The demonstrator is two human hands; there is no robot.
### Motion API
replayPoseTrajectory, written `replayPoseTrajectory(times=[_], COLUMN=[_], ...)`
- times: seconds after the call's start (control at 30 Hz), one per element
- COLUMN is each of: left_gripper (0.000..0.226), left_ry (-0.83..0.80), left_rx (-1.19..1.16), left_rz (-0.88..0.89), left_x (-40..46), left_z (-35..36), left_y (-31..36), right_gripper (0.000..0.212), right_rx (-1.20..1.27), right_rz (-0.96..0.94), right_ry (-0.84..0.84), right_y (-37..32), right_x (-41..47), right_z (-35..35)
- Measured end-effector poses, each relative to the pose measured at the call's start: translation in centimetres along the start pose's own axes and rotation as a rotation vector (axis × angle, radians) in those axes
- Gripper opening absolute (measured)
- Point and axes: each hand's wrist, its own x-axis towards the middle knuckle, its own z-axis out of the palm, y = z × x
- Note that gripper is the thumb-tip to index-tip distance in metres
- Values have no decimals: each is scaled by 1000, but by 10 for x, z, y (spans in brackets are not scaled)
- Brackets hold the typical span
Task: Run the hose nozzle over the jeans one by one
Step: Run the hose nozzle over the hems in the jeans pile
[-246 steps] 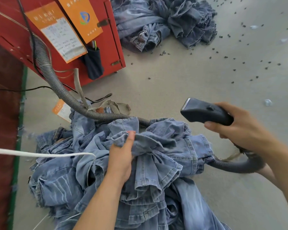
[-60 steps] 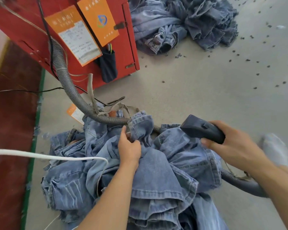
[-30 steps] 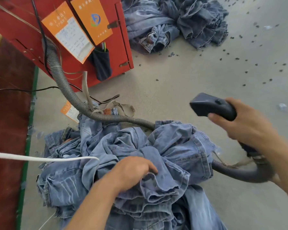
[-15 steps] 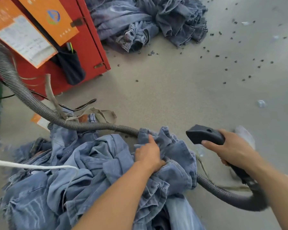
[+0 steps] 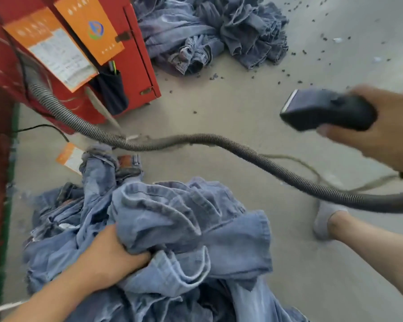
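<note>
On floor, jeans pile in left hand, nozzle in right hand

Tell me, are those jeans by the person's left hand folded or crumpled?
Crumpled: the jeans lie bunched in loose folds, the left hand gripping a wad.

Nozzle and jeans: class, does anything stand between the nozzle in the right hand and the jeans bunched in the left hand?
Only the hose: it arcs above the floor between the nozzle, gripped by the right hand, and the jeans, which the left hand grips. Otherwise only bare floor shows there.
</note>
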Motion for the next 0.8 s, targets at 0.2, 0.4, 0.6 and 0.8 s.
replayPoseTrajectory(times=[0.2, 0.4, 0.6, 0.8], left_gripper=[38, 47, 37, 37], left_ry=[205, 183, 256, 232], left_rx=[-9, -6, -52, -65], left_rz=[100, 251, 299, 300], left_x=[-34, -36, -31, -25], left_z=[4, 29, 34, 43], left_y=[-12, -10, -20, -15], right_gripper=[33, 21, 22, 35], right_rx=[324, 320, 378, 199], right_rz=[3, -175, -172, -332], right_ry=[-326, -535, -680, -703], right_y=[-59, -83, -80, -121], right_x=[-74, -82, -79, -83], right_z=[62, 68, 61, 84])
